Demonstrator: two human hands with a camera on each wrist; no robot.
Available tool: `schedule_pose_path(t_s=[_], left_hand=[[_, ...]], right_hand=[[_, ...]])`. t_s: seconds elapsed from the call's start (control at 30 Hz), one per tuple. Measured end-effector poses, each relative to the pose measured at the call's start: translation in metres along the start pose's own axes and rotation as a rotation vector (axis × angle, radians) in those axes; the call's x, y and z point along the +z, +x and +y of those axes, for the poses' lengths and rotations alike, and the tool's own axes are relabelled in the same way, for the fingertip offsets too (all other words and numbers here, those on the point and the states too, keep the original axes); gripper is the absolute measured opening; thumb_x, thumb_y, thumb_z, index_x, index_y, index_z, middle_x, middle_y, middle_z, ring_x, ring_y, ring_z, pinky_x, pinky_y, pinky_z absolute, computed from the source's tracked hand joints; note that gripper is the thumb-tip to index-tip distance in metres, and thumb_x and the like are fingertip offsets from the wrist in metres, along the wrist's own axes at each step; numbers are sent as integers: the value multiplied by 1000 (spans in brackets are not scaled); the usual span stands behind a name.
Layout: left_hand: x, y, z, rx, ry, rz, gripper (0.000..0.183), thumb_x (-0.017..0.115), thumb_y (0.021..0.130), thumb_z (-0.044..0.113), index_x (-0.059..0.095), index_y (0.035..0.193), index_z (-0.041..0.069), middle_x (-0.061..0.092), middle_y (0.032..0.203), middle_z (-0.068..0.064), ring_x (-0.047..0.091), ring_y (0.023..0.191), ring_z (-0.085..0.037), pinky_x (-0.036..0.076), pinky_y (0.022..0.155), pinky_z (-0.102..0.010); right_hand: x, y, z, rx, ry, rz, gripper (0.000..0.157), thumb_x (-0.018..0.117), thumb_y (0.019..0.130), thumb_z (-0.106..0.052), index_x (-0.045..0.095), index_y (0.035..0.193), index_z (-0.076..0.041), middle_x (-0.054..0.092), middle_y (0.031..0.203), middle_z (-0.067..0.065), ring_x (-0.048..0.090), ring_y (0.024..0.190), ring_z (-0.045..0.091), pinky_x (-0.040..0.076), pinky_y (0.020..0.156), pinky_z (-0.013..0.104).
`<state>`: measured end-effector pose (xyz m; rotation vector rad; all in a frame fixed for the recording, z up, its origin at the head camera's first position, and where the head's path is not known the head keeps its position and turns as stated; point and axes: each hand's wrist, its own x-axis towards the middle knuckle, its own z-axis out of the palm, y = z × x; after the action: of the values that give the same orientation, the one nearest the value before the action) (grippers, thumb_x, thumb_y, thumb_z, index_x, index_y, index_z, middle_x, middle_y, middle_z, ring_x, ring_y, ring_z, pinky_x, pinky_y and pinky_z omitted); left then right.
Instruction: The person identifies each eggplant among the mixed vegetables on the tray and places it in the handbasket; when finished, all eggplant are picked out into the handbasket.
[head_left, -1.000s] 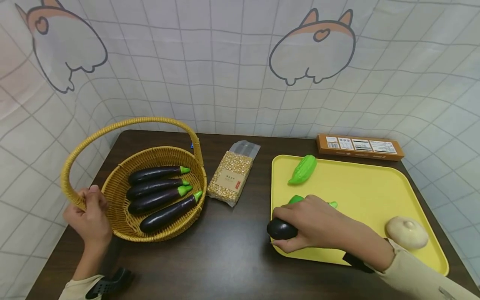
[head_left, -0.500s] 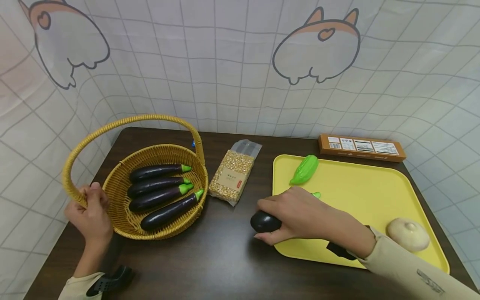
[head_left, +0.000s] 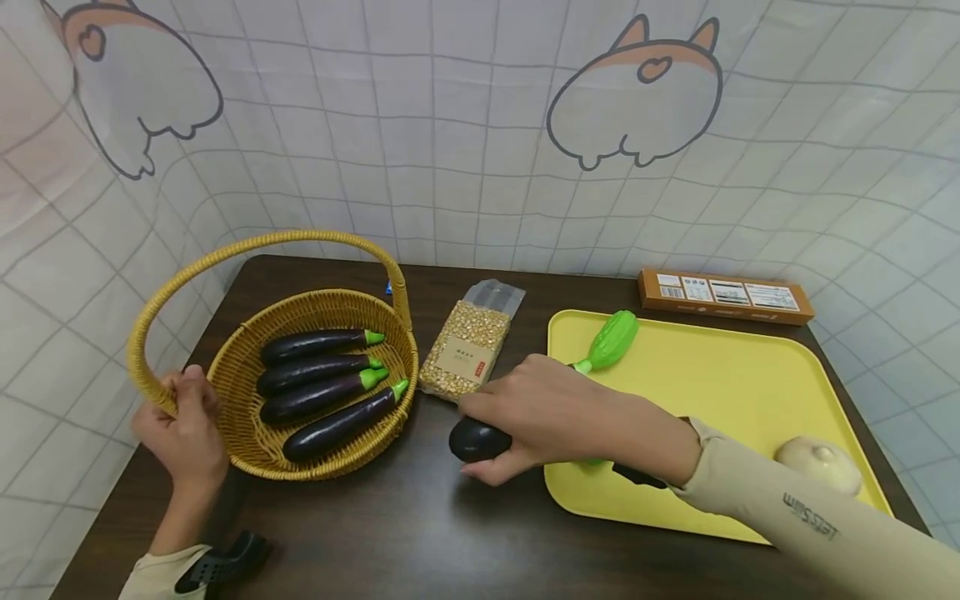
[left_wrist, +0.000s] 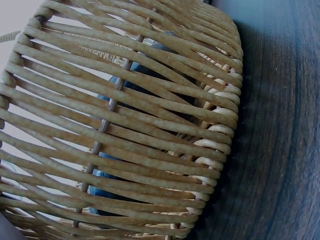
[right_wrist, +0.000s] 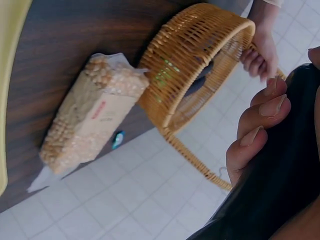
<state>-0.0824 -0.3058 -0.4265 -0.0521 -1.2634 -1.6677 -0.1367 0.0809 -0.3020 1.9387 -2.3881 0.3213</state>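
Observation:
In the head view a wicker basket with a tall hoop handle stands on the left of the dark table. Several eggplants lie side by side in it, green stems to the right. My left hand grips the base of the basket's handle at its left side. Over the table, between basket and tray, my right hand holds another eggplant, its dark round end poking out at the left. The right wrist view shows fingers curled round this eggplant. The basket's woven wall fills the left wrist view.
A clear bag of corn kernels lies right of the basket. On the yellow tray are a green bitter melon, a pale round vegetable and something green mostly hidden under my right arm. Behind it sits a brown box.
My right hand has carried the eggplant left, off the tray's edge and over the table toward the basket. My left hand has stayed on the handle.

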Motion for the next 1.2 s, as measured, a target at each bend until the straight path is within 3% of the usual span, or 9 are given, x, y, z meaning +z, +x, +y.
schedule_pose_path(t_s=[0.37,0.57,0.9,1.2], left_hand=[[1,1,1,0,7,2,49,55,100,-10,23,63,-11,30,53,-3,22,44,-9,15,45,-24],[2,1,0,0,3,-3,49,53,100,-11,22,63,-11,30,54,-3,21,45,-8,15,45,-24],[1,1,0,1,-12,-10,50,54,101,-10,21,64,-11,30,54,-3,22,44,-9,16,44,-24],[-2,-1,0,10,12,-3,50,56,101,-10,24,63,-12,33,53,-4,24,44,-10,17,45,-24]], right_hand=[[-1,39,4,-30,5,-14,41,74,92,-57,60,91,-19,52,70,-14,44,52,1,37,46,23],[-2,65,2,-48,-48,-21,44,68,95,-61,57,88,-19,42,62,-12,34,48,4,26,44,26],[14,121,-6,-91,-98,-85,46,60,98,-66,63,95,-20,50,67,-10,40,52,5,27,47,25],[27,167,-4,-67,-138,-152,47,55,100,-68,65,101,-22,52,72,-9,41,56,6,29,50,25]])
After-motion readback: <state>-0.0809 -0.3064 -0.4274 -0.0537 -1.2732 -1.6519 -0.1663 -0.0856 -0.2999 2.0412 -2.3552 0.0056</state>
